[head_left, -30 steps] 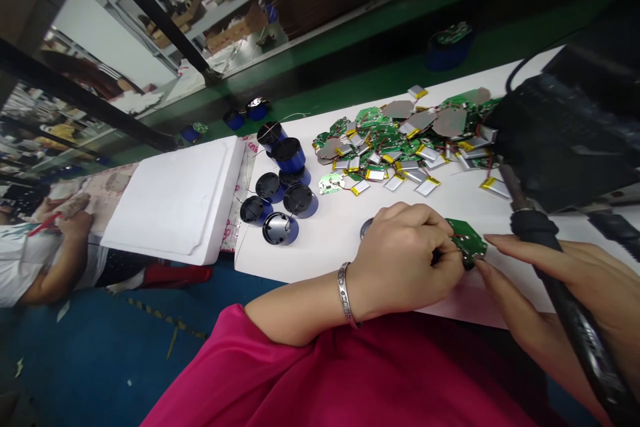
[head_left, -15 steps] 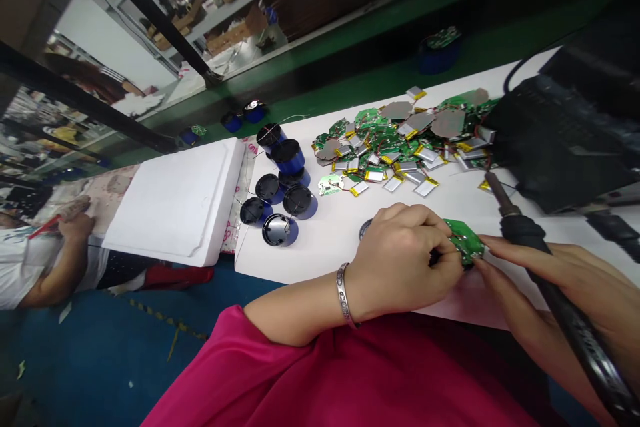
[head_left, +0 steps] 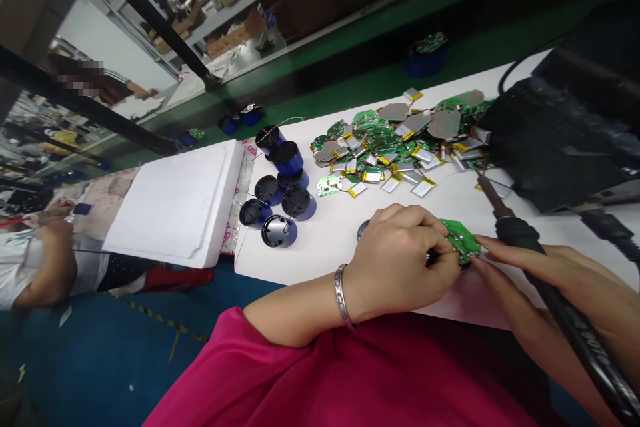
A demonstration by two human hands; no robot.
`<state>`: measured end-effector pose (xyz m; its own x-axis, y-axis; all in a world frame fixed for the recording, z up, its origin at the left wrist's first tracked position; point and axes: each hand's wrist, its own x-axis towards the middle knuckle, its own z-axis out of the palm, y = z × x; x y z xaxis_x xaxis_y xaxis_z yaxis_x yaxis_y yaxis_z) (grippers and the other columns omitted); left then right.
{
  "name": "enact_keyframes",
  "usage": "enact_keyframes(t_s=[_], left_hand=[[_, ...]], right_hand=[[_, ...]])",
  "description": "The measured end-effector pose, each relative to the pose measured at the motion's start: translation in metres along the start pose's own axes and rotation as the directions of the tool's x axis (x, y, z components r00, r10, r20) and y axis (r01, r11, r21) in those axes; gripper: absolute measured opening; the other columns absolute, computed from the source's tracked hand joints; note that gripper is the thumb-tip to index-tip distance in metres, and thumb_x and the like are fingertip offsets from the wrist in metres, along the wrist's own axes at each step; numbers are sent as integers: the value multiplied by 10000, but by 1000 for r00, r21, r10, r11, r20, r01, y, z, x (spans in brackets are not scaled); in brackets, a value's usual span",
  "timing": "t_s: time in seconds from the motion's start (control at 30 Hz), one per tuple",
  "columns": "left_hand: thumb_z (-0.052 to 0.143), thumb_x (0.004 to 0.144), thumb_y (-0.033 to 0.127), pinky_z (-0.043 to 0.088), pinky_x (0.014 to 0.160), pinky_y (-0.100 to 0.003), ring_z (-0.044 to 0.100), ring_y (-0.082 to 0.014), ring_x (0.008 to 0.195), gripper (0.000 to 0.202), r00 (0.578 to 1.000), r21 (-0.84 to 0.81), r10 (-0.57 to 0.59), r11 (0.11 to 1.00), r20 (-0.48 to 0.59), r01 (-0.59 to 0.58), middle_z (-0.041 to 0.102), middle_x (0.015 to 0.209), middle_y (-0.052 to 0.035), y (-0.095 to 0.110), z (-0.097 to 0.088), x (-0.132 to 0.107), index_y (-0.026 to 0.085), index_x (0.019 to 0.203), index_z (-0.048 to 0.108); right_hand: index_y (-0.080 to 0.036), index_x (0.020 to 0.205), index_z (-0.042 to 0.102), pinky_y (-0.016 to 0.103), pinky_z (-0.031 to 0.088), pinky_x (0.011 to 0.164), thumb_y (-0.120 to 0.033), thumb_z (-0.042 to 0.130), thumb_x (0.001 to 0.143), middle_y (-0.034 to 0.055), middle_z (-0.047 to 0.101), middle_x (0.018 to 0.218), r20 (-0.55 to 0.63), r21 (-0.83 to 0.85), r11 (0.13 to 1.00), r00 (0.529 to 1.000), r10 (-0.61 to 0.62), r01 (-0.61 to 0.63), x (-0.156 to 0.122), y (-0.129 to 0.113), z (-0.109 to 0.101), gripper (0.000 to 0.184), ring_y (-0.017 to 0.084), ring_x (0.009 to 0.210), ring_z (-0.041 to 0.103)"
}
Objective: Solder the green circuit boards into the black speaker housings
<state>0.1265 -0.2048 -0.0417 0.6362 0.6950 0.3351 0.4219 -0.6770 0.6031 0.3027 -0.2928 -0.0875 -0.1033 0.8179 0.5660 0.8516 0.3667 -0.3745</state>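
My left hand [head_left: 405,260], with a silver bracelet at the wrist, has its fingers curled closed at the left edge of a green circuit board [head_left: 461,242]. Something dark shows between those fingers; its kind is hidden. The thumb and forefinger of my right hand [head_left: 530,280] pinch the board's right edge. Across the right hand runs a soldering iron [head_left: 555,307] with a black handle, its tip pointing up and left, clear of the board; how it is supported is hard to see. Behind my left hand the rim of a round part [head_left: 363,229] peeks out.
Green boards with silver battery cells [head_left: 395,140] lie heaped on white paper. Several blue-and-black round housings [head_left: 279,231] stand left of them. Further left are a white foam slab [head_left: 175,203] and a co-worker's arm [head_left: 53,253]. A dark boxy object [head_left: 545,140] occupies the right.
My hands keep the same hold on the board. The view has shifted slightly, and the iron's tip sits a little further left. The co-worker's hand has moved left, with a small blue object now beside it.
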Motion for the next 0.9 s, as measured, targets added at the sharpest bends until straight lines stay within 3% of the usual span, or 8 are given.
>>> enact_keyframes(t_s=[0.23,0.47,0.6,0.77,0.9], left_hand=[[609,769,184,476,790,-279,600,-122,783,136,1000,-21,6,1000,-6,-6,671,821,-5,0,-1,0,161,659,686],[615,773,187,469,811,-280,612,-122,807,122,999,-56,2,998,40,0,680,872,-4,4,-9,-2,171,692,705],[617,769,178,472,813,-289,620,-132,813,116,997,-76,10,997,79,-4,686,896,-18,5,-13,-3,164,710,716],[618,760,154,474,828,-303,629,-144,832,109,996,-95,21,995,91,-13,691,923,-31,5,-14,-3,154,747,726],[624,762,154,475,836,-300,631,-146,854,95,997,-101,14,995,81,-6,696,934,-31,5,-15,-4,149,781,718]], right_hand=[[-167,1232,499,199,427,895,-397,408,1003,13,582,1058,16,64,998,999,-30,29,2,0,-1,338,85,942,556],[-138,1237,535,245,429,879,-364,475,970,21,582,1093,54,57,994,994,-99,96,-8,1,-3,355,111,923,555],[-176,1228,537,231,437,853,-422,519,945,-5,584,1085,46,77,997,999,-6,3,-13,0,-4,375,103,911,560],[-217,1249,509,244,446,860,-466,437,967,-39,591,1082,93,30,999,996,16,-19,-18,1,1,383,96,922,569],[-232,1259,512,237,448,833,-468,472,959,-52,598,1049,95,47,997,994,49,-54,-16,-1,3,384,86,888,570]])
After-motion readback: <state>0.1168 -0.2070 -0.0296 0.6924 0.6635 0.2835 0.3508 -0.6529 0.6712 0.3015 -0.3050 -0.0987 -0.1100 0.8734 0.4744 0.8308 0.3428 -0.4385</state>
